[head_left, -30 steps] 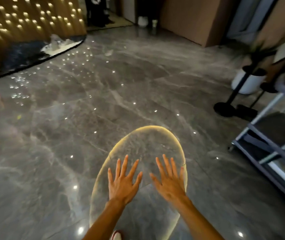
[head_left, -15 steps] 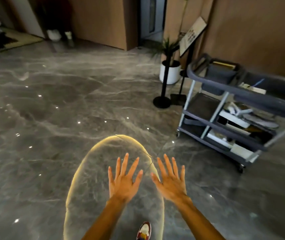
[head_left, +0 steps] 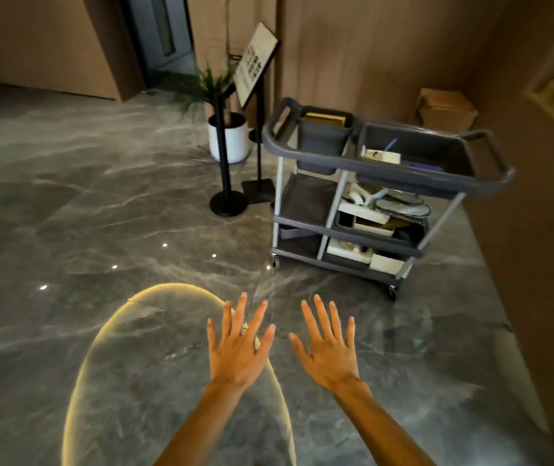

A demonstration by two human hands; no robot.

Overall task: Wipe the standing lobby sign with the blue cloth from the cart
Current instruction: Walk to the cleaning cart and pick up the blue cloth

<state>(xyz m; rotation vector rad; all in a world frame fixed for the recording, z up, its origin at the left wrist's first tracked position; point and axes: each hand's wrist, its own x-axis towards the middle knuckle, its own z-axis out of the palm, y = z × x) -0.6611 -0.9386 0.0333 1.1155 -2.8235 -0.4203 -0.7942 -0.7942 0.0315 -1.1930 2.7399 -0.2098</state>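
view swung round, cart point(head_left: 383, 169) and lobby sign point(head_left: 256, 63) now ahead | left hand point(head_left: 238, 351), right hand point(head_left: 327, 351) splayed, empty | cloth grab's next, I'd guess

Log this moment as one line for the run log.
stage: pre-grasp | left hand: open, empty | right hand: open, empty | cart: ahead right | sign: untouched, behind cart

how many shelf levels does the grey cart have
3: the top grey tray level with the handles, the middle shelf holding white and dark items, and the bottom shelf with white boxes just above the wheels of the grey plastic service cart.
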